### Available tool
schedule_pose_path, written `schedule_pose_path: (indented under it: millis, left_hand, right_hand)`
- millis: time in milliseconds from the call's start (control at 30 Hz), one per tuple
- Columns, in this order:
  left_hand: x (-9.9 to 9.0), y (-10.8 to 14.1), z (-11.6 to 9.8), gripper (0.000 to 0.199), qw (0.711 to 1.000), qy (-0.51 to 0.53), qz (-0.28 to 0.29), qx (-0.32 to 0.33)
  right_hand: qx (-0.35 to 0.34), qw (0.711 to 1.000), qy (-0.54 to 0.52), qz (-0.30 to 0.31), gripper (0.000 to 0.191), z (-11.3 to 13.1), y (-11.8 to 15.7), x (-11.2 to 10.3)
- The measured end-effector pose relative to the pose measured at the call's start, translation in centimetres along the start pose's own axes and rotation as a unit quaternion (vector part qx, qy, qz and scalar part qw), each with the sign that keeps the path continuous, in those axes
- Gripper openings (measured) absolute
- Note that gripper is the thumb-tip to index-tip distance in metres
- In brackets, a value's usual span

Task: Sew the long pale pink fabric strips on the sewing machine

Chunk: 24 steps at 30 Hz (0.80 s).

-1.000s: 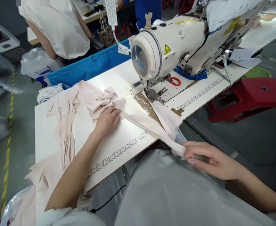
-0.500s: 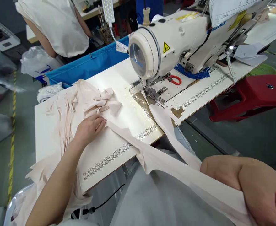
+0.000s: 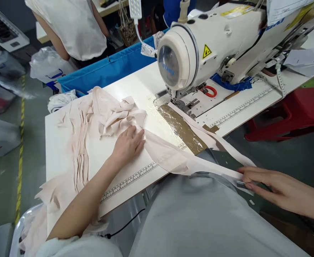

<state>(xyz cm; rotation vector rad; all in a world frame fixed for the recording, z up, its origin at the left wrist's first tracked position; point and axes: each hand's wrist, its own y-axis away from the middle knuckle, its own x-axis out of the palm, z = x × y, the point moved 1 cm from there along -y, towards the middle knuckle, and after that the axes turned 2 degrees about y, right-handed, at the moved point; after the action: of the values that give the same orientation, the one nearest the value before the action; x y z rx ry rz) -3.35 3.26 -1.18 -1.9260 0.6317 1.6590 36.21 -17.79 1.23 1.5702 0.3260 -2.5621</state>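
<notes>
A long pale pink fabric strip (image 3: 173,153) runs from the fabric pile (image 3: 116,110) across the table's front edge to my right hand (image 3: 266,185). My right hand is closed on it, with a small dark metal object (image 3: 241,184) at the fingertips. Another length of the strip goes from my right hand up to the presser foot of the white sewing machine (image 3: 183,53). My left hand (image 3: 128,144) lies palm down at the pile's lower edge, its fingers slightly apart, touching the strip's left end.
Stacked fabric strips (image 3: 80,146) hang over the front left of the white table (image 3: 135,178). Red-handled scissors (image 3: 209,91) lie by the machine. A blue cloth trough (image 3: 105,67) lines the back edge. A red stool (image 3: 304,110) stands right; a person in white (image 3: 73,28) is behind.
My right hand has moved away from the camera, up and left, with the strip. My left hand has shifted right and flattened onto the fabric. The view has moved slightly.
</notes>
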Motion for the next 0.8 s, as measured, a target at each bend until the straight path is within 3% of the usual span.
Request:
schedule_pose_path:
  millis: [67, 100, 200, 267, 333, 500, 667, 800]
  left_hand:
    - [0.3, 0.0, -0.6, 0.041, 0.999, 0.027, -0.013, 0.014]
    - [0.2, 0.0, -0.7, 0.04, 0.999, 0.039, -0.018, 0.017]
    - [-0.2, -0.1, -0.8, 0.038, 0.998, 0.054, -0.025, 0.019]
    - [-0.4, -0.3, -1.0, 0.037, 0.999, 0.046, -0.025, 0.012]
    - [-0.4, -0.4, -1.4, 0.037, 0.999, 0.029, -0.021, 0.009]
    - [0.7, 0.3, -2.0, 0.037, 0.999, 0.029, -0.027, 0.026]
    - [1.2, 0.9, -1.6, 0.039, 0.996, 0.073, -0.033, 0.032]
    - [1.2, 1.1, -1.3, 0.036, 0.995, 0.085, -0.034, 0.044]
  right_hand:
    - [-0.047, 0.997, 0.006, 0.059, 0.028, 0.4, -1.3, 0.6]
    - [-0.055, 0.997, 0.003, 0.059, 0.024, 1.0, -2.3, 0.8]
    - [-0.014, 0.998, -0.054, -0.011, 0.013, 4.3, -6.4, 1.7]
    - [0.008, 0.993, -0.112, -0.023, 0.014, 6.9, -9.5, 3.0]
    - [-0.015, 0.991, -0.135, -0.015, 0.019, 9.2, -12.8, 4.7]
    - [0.002, 0.999, -0.047, 0.022, 0.019, 11.7, -19.7, 9.3]
    - [-0.013, 0.994, 0.036, 0.107, 0.025, 12.3, -22.4, 11.7]
    - [-0.014, 0.992, 0.053, 0.109, 0.028, 12.4, -22.6, 12.1]
